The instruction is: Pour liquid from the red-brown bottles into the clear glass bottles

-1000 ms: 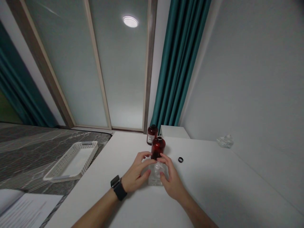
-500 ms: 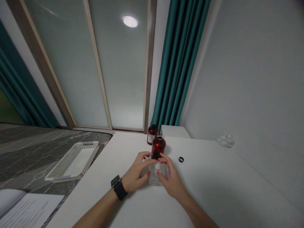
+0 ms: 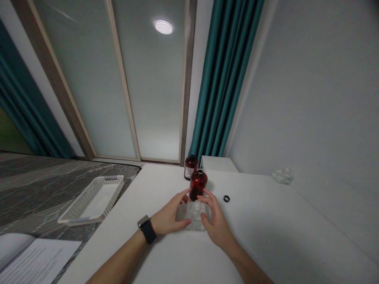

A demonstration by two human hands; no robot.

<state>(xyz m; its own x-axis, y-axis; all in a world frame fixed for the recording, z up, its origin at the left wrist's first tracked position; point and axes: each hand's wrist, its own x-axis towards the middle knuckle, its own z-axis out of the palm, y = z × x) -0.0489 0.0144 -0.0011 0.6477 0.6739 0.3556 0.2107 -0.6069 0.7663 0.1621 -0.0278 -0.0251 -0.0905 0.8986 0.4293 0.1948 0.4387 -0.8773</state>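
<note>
A small clear square container [image 3: 194, 225] stands on the table between my hands, with a clear rounded piece [image 3: 197, 206] on its top. My left hand [image 3: 173, 217] curves along the container's left side, fingers apart, its thumb at the front left corner. Over the right side is my right hand [image 3: 217, 223], its thumb and fingers spread; firm contact cannot be made out. Just behind the fingertips stands a dark red-brown bottle [image 3: 198, 182] with an uncapped-looking neck. Another such bottle [image 3: 189, 172] with a white label is farther back.
A black ring [image 3: 226, 198] lies right of the bottles. Crumpled clear plastic [image 3: 282, 176] is at the table's far right, by the wall. Left of the white table [image 3: 166, 260], lower down, are a white perforated basket [image 3: 68, 216] and an open book [image 3: 44, 256].
My hands have moved apart from the clear rounded piece. The left thumb is lower, at the container's front corner, and the container shows more between the hands.
</note>
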